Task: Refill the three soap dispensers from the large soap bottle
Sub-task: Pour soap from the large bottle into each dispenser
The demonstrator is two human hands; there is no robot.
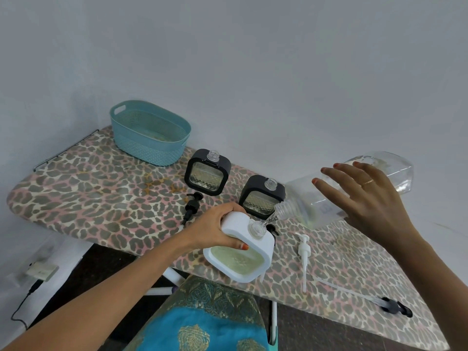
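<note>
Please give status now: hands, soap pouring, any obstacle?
Left hand grips white dispenser, tilted. Right hand tips large bottle, soap running into the open neck. Nothing blocking; white pump lies beside.

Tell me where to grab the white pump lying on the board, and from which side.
Take the white pump by its thicker collar just under the head, pinching from above across its width. It lies flat on the board with its thin tube towards the near edge, apart from other things.

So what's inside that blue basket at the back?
The blue basket looks nearly empty: only a faint yellowish patch shows on its floor. Its near wall hides the floor just behind it.
</note>
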